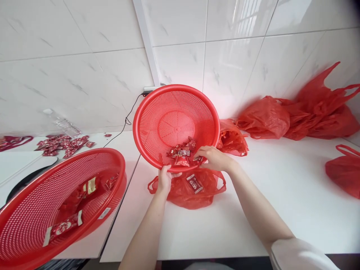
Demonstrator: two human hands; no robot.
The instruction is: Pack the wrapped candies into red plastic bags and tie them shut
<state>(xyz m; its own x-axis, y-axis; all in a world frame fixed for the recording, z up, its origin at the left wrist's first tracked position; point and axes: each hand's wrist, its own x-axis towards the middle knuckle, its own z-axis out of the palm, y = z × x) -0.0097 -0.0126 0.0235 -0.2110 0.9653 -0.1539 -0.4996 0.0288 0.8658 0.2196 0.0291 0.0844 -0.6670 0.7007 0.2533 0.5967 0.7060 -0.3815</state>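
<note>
A round red mesh basket (171, 108) stands tilted up on its near rim, its inside facing me. Several small red candy packets (182, 152) lie gathered at its low edge. My left hand (164, 179) grips the basket's bottom rim and holds it tilted. My right hand (212, 156) reaches into the basket from the right, fingers curled against the packets. Right under the basket lies an open red plastic bag (191, 189) with a wrapped candy (194, 183) resting on it.
A second red mesh basket (33, 210) with a few packets sits at the near left, overhanging the counter edge. More packets (60, 144) lie scattered at the far left. Several red plastic bags (309, 112) rest along the tiled wall and at the right. A black cable (126, 120) hangs down from a wall outlet.
</note>
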